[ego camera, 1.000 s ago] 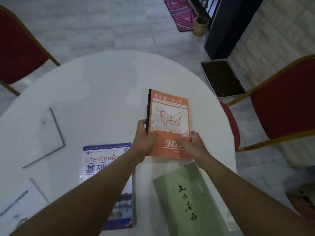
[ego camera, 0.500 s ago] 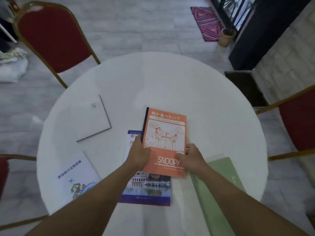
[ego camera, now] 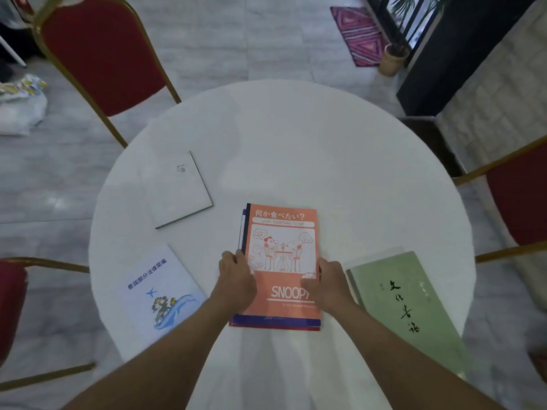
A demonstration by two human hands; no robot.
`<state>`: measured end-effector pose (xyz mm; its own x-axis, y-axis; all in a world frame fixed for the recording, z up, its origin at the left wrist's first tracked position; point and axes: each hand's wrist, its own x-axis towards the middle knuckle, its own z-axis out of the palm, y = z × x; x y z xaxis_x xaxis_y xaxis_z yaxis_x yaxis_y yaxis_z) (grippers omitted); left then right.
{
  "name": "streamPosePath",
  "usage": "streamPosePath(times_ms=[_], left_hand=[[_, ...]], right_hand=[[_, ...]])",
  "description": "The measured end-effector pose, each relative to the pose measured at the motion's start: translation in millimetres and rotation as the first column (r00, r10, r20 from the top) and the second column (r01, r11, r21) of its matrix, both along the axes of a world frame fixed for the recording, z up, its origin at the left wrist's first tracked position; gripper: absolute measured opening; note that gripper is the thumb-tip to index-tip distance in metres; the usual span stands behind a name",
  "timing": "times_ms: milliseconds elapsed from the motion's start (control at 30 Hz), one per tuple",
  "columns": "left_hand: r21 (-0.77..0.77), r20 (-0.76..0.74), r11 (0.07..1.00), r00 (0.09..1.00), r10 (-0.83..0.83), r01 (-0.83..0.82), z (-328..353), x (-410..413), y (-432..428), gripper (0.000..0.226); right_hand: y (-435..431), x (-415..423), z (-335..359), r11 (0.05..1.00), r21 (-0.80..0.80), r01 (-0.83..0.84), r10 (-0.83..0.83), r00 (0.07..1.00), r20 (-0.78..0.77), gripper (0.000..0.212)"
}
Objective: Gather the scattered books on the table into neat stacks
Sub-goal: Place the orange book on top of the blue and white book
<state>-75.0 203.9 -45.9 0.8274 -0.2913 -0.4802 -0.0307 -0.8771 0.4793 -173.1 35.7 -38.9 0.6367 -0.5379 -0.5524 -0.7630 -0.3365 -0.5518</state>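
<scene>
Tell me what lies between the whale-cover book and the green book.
In the head view, the orange Snoopy notebook, stacked on a blue-edged book, with the left hand and right hand holding its sides.

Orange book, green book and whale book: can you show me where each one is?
orange book [ego camera: 281,261]: head view, middle of the cartoon cover.
green book [ego camera: 405,312]: head view, middle of its cover.
whale book [ego camera: 161,294]: head view, middle of its pale cover.

Lower book [ego camera: 276,322]: mostly covered by orange book [ego camera: 281,226]; only its left edge and near strip show.
Orange book: print under SNOOPY too small to read; right hand [ego camera: 328,287] overlaps the last letter.
White book [ego camera: 177,196]: cover mark blurred.
Left chair [ego camera: 11,306], right chair [ego camera: 521,196]: cut off by frame edges.
</scene>
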Motion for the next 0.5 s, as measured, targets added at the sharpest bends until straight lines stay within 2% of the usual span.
streamPosePath(times_ms=[100,300,500], left_hand=[[-0.002,-0.041,1.0,0.999,0.003,-0.003,-3,0,2,0.04],[0.093,0.018,0.989,0.993,-0.117,0.115,-8,6,9,0.039],[0.108,-0.023,0.983,0.989,-0.146,0.148,-15,9,13,0.07]], right_hand=[[3,0,0,0.998,-0.04,-0.039,0.038,0.999,-0.013,0.029],[8,-2,0,0.997,-0.05,-0.055,0.05,0.994,-0.096,0.03],[13,-2,-2,0.994,-0.076,-0.077,0.064,0.986,-0.152,0.035]])
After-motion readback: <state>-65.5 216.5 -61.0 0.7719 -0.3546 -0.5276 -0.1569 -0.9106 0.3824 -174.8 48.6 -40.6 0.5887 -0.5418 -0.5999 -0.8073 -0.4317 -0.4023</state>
